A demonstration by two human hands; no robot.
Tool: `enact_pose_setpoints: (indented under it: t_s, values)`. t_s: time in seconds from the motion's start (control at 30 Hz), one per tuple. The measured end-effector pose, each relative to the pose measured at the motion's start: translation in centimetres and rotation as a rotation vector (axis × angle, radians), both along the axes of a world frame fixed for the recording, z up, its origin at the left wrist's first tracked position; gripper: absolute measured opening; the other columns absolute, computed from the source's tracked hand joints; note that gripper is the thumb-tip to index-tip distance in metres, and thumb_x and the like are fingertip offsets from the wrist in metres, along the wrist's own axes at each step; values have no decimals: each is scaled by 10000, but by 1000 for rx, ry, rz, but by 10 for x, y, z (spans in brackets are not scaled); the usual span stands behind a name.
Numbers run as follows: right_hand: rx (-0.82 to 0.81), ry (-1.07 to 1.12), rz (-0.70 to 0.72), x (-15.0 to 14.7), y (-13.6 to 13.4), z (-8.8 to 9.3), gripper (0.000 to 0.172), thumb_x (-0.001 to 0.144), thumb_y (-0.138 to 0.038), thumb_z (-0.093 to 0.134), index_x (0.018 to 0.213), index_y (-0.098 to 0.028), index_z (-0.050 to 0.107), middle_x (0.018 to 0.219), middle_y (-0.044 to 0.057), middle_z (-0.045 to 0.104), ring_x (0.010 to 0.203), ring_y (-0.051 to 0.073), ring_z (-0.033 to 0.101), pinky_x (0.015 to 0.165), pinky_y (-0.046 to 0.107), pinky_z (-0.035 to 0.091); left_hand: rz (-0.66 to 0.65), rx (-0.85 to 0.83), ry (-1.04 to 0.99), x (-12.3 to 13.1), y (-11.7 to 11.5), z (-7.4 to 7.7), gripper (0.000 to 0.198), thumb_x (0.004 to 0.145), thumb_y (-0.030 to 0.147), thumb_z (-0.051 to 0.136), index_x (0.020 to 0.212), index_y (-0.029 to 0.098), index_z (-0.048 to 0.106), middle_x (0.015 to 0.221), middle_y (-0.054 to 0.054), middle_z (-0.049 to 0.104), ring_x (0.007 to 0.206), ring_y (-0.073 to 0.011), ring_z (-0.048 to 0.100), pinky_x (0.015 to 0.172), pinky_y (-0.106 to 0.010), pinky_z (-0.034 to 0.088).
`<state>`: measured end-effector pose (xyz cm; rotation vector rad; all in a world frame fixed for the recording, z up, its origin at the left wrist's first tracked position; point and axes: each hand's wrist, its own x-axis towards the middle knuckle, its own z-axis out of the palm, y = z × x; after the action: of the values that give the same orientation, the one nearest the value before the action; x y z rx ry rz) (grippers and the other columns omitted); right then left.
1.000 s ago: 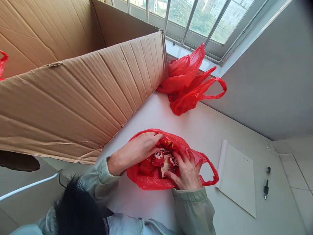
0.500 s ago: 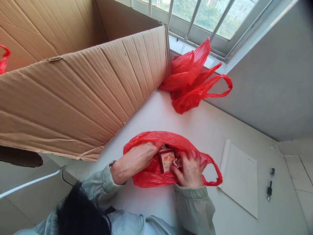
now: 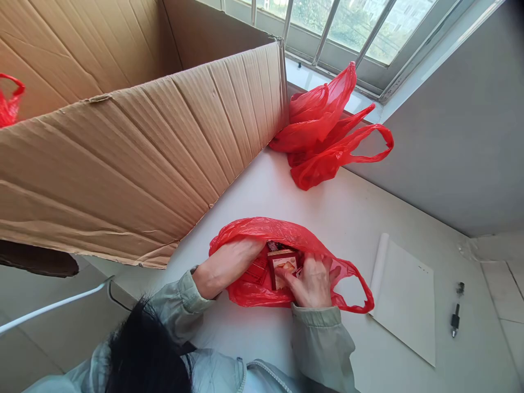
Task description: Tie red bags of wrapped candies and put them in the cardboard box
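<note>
A red plastic bag (image 3: 282,225) lies open on the white table before me. Inside it, a small dark red box (image 3: 285,266) with a food picture on its pale label shows beside other red packets (image 3: 257,271). My left hand (image 3: 245,254) reaches into the bag from the left, its fingers hidden under the rim and contents. On the right side of the opening is my right hand (image 3: 313,281), its thumb lying across the small box. Its other fingers curl down into the bag around something mostly hidden.
A large open cardboard box (image 3: 155,158) stands at the left, with a red bag (image 3: 9,103) inside. More red bags (image 3: 323,142) lie against its corner below the barred window. At the right are a white notepad (image 3: 403,300) and a black pen (image 3: 455,321).
My left hand has sunk deeper into the bag, so its fingers no longer show. My right thumb has moved left onto the small box, and the patterned piece by it is now mostly covered.
</note>
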<state>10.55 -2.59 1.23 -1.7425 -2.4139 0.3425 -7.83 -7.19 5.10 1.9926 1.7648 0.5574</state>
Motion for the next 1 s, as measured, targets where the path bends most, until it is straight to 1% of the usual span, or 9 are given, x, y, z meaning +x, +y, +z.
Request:
enact_pose_setpoints:
  t_s: [0.17, 0.33, 0.5, 0.63, 0.73, 0.8, 0.87, 0.93, 1.0]
  values:
    - [-40, -16, -52, 19, 11, -6, 413, 725, -525, 674, 880, -145, 629, 884, 165, 665, 923, 338, 573, 763, 411, 396, -34, -74, -94, -6, -4, -1, 457, 934, 102, 222, 1295, 187, 489, 1273, -39, 614, 1234, -117, 509, 1068, -290, 399]
    - [-87, 58, 140, 27, 19, 6, 295, 805, -475, 610, 919, -203, 621, 958, 90, 676, 959, 323, 560, 832, 466, 351, -72, -193, -192, -12, -4, 13, 367, 945, 157, 268, 1116, 179, 591, 1189, -51, 654, 1139, -155, 574, 992, -287, 448]
    - [-172, 177, 235, 30, 20, 19, 189, 856, -417, 570, 897, -255, 658, 960, 28, 692, 954, 288, 552, 834, 442, 327, -76, -170, -198, -13, 2, 21, 343, 936, 152, 274, 1028, 186, 602, 1037, -28, 690, 937, -138, 625, 881, -236, 464]
    - [-40, 213, 204, 27, 17, 19, 290, 928, -441, 470, 842, -259, 679, 898, 28, 682, 924, 267, 548, 867, 442, 323, -82, -185, -238, -14, 0, 18, 340, 959, 202, 267, 975, 194, 607, 1004, -9, 686, 893, -130, 618, 845, -223, 456]
    - [83, 210, 135, 20, 18, 15, 373, 946, -474, 405, 860, -198, 642, 817, 64, 642, 816, 247, 543, 741, 368, 388, -94, -185, -207, -16, -5, 16, 348, 971, 213, 258, 947, 180, 604, 1012, -20, 682, 897, -131, 616, 834, -227, 459]
    - [120, 207, 130, 14, 20, 13, 388, 924, -501, 434, 962, -166, 628, 863, 89, 641, 809, 252, 539, 699, 354, 408, -88, -157, -141, -15, -7, 15, 371, 976, 192, 235, 944, 183, 605, 967, -18, 690, 869, -132, 627, 808, -232, 472]
    - [104, 232, 182, 5, 23, 11, 405, 893, -475, 509, 1122, -154, 602, 1001, 103, 653, 898, 266, 526, 778, 369, 426, -102, -100, -65, -13, -8, 13, 385, 959, 130, 225, 1048, 190, 595, 1010, -25, 692, 921, -140, 639, 833, -246, 479]
    - [68, 271, 209, -2, 25, 10, 402, 876, -399, 556, 1204, -168, 585, 1087, 82, 656, 977, 276, 487, 865, 383, 412, -116, 45, 91, -9, -5, 7, 459, 934, 65, 201, 1197, 209, 548, 1081, -19, 683, 986, -137, 642, 861, -253, 489]
    - [55, 303, 175, -5, 28, 9, 324, 880, -336, 538, 1148, -175, 623, 1046, 65, 677, 976, 274, 467, 892, 388, 397, -81, 235, 269, -5, -1, -1, 545, 927, 35, 155, 1270, 252, 518, 1113, 7, 671, 1007, -124, 646, 858, -248, 509]
